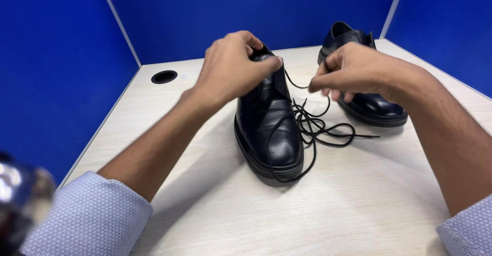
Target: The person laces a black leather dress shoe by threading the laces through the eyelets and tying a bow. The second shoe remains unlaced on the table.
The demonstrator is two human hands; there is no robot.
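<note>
The black shoe [269, 128] is standing mid-table, its black lace [318, 128] trailing loose to its right. The left hand [230, 66] is closing on the shoe's tongue at the top, steadying it; the right hand [353, 71] is pinching a lace strand just beside. Keeping that strand taut and untangled looks wise. A second shoe [359, 102] is sitting behind.

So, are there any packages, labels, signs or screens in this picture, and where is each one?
None in view. Only two black shoes and a loose black lace on the pale wooden desk, between blue partition walls.
</note>
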